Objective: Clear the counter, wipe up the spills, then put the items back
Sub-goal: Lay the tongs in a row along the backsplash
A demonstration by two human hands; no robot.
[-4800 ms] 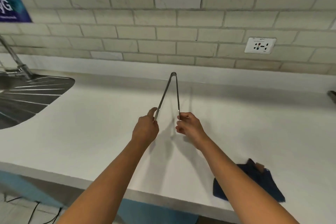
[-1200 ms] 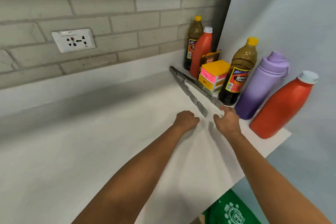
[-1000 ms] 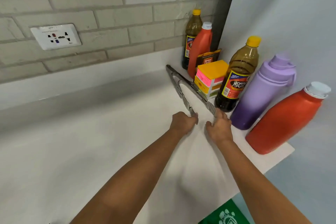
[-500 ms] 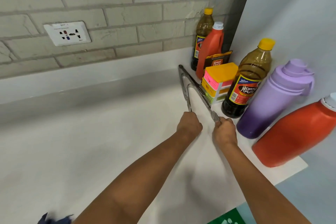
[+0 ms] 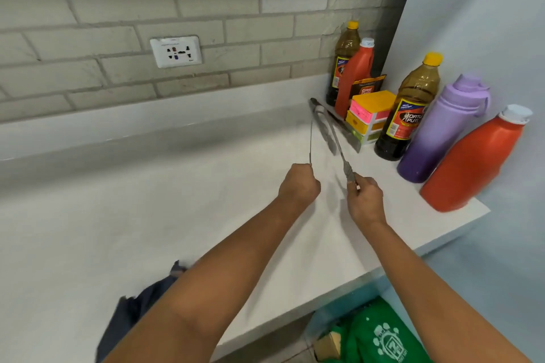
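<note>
Metal tongs (image 5: 330,132) are spread in a V above the white counter (image 5: 147,215), hinge end pointing to the back right corner. My left hand (image 5: 299,186) grips the tip of the left arm in a fist. My right hand (image 5: 364,200) pinches the tip of the right arm. A second pair of tongs (image 5: 354,138) seems to lie on the counter just behind, against stacked coloured boxes (image 5: 371,115). A dark blue cloth (image 5: 138,312) lies crumpled near the front edge, partly hidden by my left forearm.
Along the right wall stand two brown yellow-capped bottles (image 5: 410,109), a small red bottle (image 5: 355,74), a purple flask (image 5: 442,132) and a big red bottle (image 5: 472,162). A wall outlet (image 5: 176,51) sits in the brick. A green bag (image 5: 383,336) lies below the counter's end.
My hands took the tongs by their tips, drew them toward me from beside the boxes and spread the arms apart. The view swung left, bringing the blue cloth into sight.
</note>
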